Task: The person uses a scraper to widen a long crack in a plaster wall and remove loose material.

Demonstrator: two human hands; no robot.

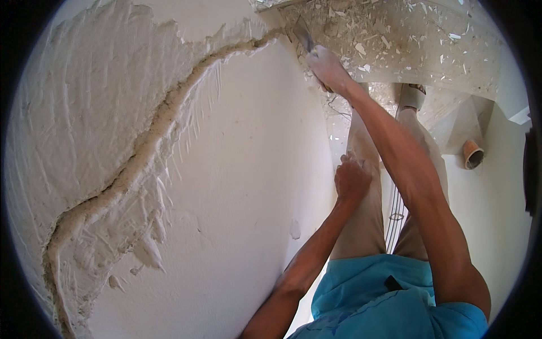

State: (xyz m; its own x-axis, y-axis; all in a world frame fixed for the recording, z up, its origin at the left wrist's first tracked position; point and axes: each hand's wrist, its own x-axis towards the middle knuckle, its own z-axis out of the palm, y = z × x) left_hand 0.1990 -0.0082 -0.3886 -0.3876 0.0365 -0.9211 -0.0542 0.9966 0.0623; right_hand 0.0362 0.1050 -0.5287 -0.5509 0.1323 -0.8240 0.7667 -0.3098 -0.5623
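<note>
My right hand (pixel 327 70) is closed on a metal scraper (pixel 304 34), its blade at the upper end of a long, rough groove (pixel 152 124) in the white wall (pixel 243 158). Scraped, ridged plaster (pixel 73 107) borders the groove on both sides. My left hand (pixel 353 175) is curled in front of my beige-trousered leg (pixel 353 226), right of the wall's smooth part; whether it holds anything is hidden.
Paint flakes lie scattered over a dusty step or floor surface (pixel 423 39) at the top. A terracotta cylindrical pot or pipe (pixel 474 155) is at the right, near a pale wall (pixel 497 203). Thin dark lines run down between my legs.
</note>
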